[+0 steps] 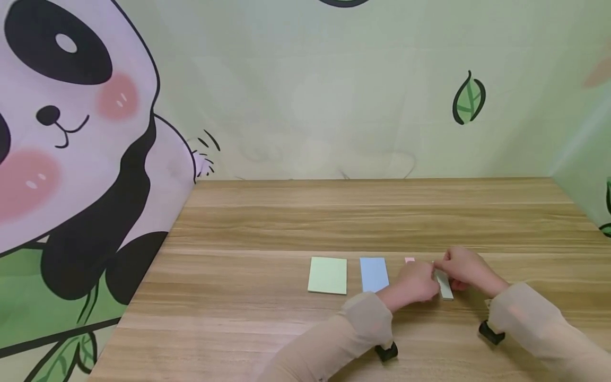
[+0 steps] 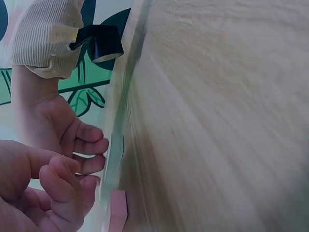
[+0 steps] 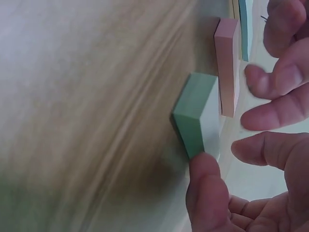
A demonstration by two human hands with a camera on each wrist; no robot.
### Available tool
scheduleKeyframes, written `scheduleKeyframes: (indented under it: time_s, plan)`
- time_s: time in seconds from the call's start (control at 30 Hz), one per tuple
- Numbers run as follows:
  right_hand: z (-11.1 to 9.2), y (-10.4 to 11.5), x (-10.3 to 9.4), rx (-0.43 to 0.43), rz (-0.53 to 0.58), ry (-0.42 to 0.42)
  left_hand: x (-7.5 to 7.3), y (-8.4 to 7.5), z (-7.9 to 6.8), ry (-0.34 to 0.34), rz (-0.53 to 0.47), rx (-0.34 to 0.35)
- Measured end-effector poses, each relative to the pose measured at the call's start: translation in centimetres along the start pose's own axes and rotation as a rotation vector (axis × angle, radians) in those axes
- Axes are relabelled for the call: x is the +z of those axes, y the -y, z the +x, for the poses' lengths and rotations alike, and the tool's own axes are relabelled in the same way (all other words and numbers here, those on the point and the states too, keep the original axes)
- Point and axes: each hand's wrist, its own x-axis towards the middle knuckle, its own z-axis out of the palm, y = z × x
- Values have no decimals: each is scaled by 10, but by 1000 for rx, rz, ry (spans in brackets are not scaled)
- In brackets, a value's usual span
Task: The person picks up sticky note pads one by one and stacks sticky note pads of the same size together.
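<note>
A narrow pale-green pad (image 1: 445,289) of paper lies slightly askew on the table between the two hands. My right hand (image 1: 465,265) is at its right side; in the right wrist view one fingertip (image 3: 205,169) touches a corner of the pad, while other fingers stay loosely bent. Just left of the pad is my left hand (image 1: 417,281), fingers loosely curled with nothing gripped. It covers most of a slim pink pad (image 1: 409,260) in the head view, though the right wrist view shows that pink pad (image 3: 227,67) uncovered beside the green one.
Further left, a blue rectangular pad (image 1: 374,273) and a square light-green pad (image 1: 328,276) lie in the same row on the wooden table (image 1: 215,313). A panda-printed backdrop (image 1: 310,95) stands behind the table's far edge. Each wrist carries a small black camera.
</note>
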Motion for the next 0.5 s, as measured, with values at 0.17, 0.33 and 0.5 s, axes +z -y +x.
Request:
scheduleKeyframes:
  time_s: [0.17, 0.33, 0.5]
  plan:
    - [-3, 3, 2, -33, -64, -2, -4, 9, -7, -28, 42, 78]
    - [-5, 5, 5, -38, -97, 2, -7, 17, -17, -8, 48, 107]
    - [-5, 5, 6, -23, -110, 15, -12, 22, -25, 2, 129, 117]
